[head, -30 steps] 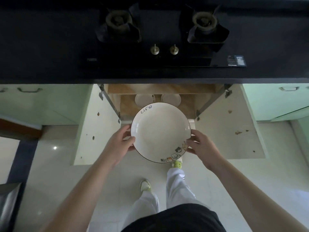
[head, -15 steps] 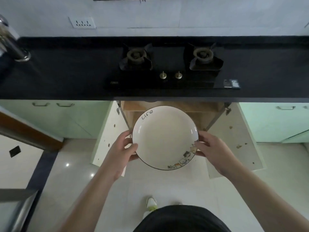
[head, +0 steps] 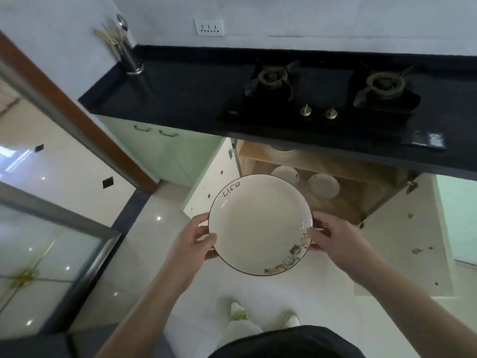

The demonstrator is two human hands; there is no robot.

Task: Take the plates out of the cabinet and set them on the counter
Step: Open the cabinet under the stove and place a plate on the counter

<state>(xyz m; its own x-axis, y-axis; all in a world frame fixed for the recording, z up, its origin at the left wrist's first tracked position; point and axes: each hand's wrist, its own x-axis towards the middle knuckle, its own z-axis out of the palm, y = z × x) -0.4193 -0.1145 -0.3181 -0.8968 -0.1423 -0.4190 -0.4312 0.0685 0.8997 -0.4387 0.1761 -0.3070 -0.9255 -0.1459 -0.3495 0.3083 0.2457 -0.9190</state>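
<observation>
Since half a second ago, the view is swinging leftward, so the stove is now sitting in the upper right of the frame and a bare stretch of counter is showing in the upper left, while the plate [head: 260, 224] is staying level between both hands. It is hanging in the air at the centre of the frame, in front of the open cabinet [head: 333, 182] and lower in the frame than the black counter [head: 180, 91], touching neither. The left hand [head: 191, 244] is clamping the plate's left rim, thumb on top and fingers underneath; the right hand [head: 333, 239] is clamping the right rim the same way. The plate is round, shallow and cream-white with a thin dark edge, the word "life" written near its upper-left rim and small cartoon animals running along its lower-right rim. By the look of things the task is partly underway: this plate is out of the cabinet but not yet set down, no plates are showing on the counter, and two pale plates [head: 324, 186] are lying on the wooden shelf inside, with another pale rim peeking from the shelf above. A metal utensil holder [head: 130, 59] is standing at the counter's far left corner.
</observation>
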